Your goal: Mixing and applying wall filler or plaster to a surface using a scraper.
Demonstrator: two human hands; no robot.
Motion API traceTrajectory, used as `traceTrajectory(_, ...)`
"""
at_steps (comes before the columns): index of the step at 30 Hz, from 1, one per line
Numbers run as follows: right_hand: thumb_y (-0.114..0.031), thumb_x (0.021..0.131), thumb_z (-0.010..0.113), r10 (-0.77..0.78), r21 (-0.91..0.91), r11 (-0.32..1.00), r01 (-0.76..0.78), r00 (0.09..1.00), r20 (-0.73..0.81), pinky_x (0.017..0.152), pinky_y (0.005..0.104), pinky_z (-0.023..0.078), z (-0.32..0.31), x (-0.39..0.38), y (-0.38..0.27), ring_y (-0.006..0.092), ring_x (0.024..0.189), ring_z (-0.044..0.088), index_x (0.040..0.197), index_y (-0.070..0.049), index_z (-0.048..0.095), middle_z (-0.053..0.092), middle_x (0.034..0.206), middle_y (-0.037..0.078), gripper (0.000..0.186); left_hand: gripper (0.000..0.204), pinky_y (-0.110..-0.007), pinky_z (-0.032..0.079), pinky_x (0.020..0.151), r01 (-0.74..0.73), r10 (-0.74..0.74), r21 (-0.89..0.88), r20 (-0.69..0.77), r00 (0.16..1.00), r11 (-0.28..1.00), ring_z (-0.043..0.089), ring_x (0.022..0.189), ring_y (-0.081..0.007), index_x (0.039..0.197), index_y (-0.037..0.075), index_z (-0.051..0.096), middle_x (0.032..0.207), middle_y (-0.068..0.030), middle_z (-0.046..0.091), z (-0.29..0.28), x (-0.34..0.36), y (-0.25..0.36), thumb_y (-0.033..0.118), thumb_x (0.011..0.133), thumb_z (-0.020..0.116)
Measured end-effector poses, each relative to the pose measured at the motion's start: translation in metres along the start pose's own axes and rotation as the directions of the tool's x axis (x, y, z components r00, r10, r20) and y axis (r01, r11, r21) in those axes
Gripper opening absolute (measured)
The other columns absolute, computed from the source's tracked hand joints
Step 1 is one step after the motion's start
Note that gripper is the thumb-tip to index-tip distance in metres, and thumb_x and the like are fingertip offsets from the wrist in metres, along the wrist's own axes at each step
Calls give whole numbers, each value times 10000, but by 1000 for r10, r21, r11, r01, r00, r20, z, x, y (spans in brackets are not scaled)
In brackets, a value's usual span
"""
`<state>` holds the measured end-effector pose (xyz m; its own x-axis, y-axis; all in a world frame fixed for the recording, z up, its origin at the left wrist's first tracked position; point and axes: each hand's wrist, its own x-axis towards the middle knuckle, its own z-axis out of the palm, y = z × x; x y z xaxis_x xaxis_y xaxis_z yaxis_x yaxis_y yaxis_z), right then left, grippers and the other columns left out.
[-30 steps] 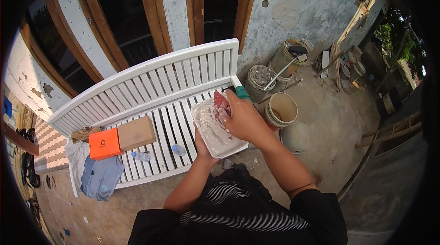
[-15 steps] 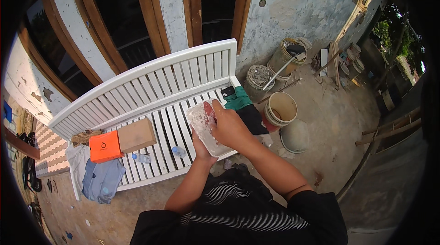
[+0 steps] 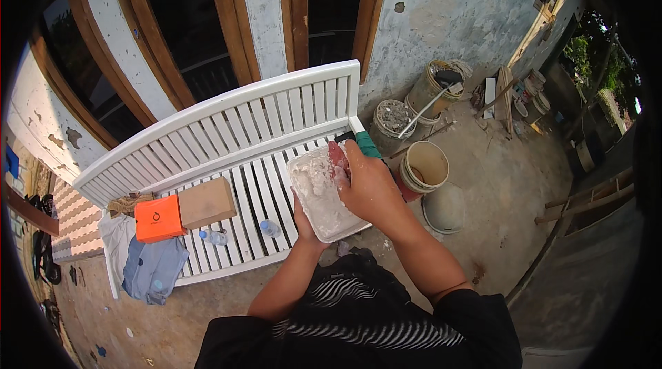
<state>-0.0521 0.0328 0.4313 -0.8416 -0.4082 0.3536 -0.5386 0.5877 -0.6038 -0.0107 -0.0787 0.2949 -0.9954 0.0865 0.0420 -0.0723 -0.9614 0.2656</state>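
Observation:
A white rectangular tray (image 3: pixel 318 193), smeared with pale paste, is held tilted in front of me over the right end of a white slatted bench (image 3: pixel 227 134). My left hand (image 3: pixel 303 217) grips the tray from underneath, mostly hidden by it. My right hand (image 3: pixel 365 186) lies on the tray's right side with the fingers reaching into it, fingertips coated in the pale paste. A green-handled tool (image 3: pixel 365 145) shows just behind my right hand; I cannot tell whether the hand holds it.
On the bench sit a brown box (image 3: pixel 207 202), an orange box (image 3: pixel 160 218), two small bottles (image 3: pixel 215 236) and grey cloth (image 3: pixel 155 269). Buckets (image 3: pixel 424 165), a pail with rubble (image 3: pixel 394 119) and an upturned bowl (image 3: pixel 445 209) stand on the concrete to the right.
My right hand slid from the tray's top edge down into the tray. The tray stayed in my left hand, shifting slightly.

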Motion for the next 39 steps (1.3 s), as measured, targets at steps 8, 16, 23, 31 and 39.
traceTrajectory(8, -44, 773, 641, -91, -63, 993, 99, 987, 129, 629, 527, 497, 30, -10, 3, 468, 738, 620, 1063, 7, 457, 628, 781, 258, 347, 714, -464, 367, 1094, -7, 20, 67, -201, 979, 998, 445, 1324, -299, 1485, 176, 337, 1458, -103, 435, 10, 2, -5, 655, 967, 226)
traceTrajectory(16, -39, 805, 628, -39, 99, 995, 14, 966, 257, 669, 486, 507, 27, -6, 9, 457, 788, 636, 1103, 44, 463, 649, 843, 266, 350, 680, -454, 400, 1054, -54, 69, 83, -185, 980, 995, 501, 1256, -269, 1434, 192, 416, 1386, -69, 507, -10, 9, 3, 663, 964, 275)
traceTrajectory(23, -49, 772, 632, 153, 236, 951, -202, 966, 210, 779, 494, 514, 45, 1, 31, 466, 859, 641, 1136, 72, 472, 655, 872, 291, 416, 697, -432, 406, 1054, -105, 155, 190, -273, 949, 976, 506, 1256, -267, 1444, 182, 403, 1403, -70, 498, -27, 13, -8, 668, 964, 261)
traceTrajectory(31, -52, 812, 664, 236, 444, 829, -340, 933, 273, 821, 359, 492, 52, 10, 76, 243, 900, 652, 1160, 50, 536, 658, 978, 196, 384, 734, -443, 383, 1081, -90, 155, 236, -271, 950, 967, 480, 1291, -290, 1458, 165, 377, 1439, -85, 469, -14, 12, -7, 686, 952, 274)
traceTrajectory(39, -60, 805, 652, 137, -45, 990, -133, 985, 103, 779, 469, 500, 1, 21, 30, 424, 887, 645, 1148, 53, 500, 657, 922, 267, 392, 731, -455, 383, 1082, 15, 4, 89, -200, 980, 996, 479, 1291, -290, 1470, 158, 361, 1434, -81, 469, -15, 4, -1, 673, 957, 289)
